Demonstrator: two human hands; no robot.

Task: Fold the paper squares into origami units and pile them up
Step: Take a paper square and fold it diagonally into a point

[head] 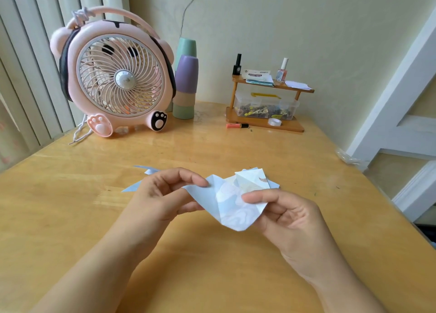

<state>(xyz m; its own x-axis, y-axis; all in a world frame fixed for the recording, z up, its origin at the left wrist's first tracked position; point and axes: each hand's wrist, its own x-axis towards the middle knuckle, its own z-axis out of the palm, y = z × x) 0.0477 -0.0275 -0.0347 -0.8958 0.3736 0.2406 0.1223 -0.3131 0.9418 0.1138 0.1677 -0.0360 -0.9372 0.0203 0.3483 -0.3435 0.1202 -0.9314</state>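
Observation:
A pale blue and white patterned paper, partly folded, is held up over the wooden table in the middle of the head view. My left hand pinches its left corner between thumb and fingers. My right hand pinches its right edge. Just behind the held paper lies a folded paper unit on the table. More light blue paper lies flat behind my left hand, mostly hidden by it.
A pink bear-shaped fan stands at the back left beside stacked pastel cups. A small wooden shelf with a clear box, bottles and note pads sits at the back. A tape roll and a marker lie by it.

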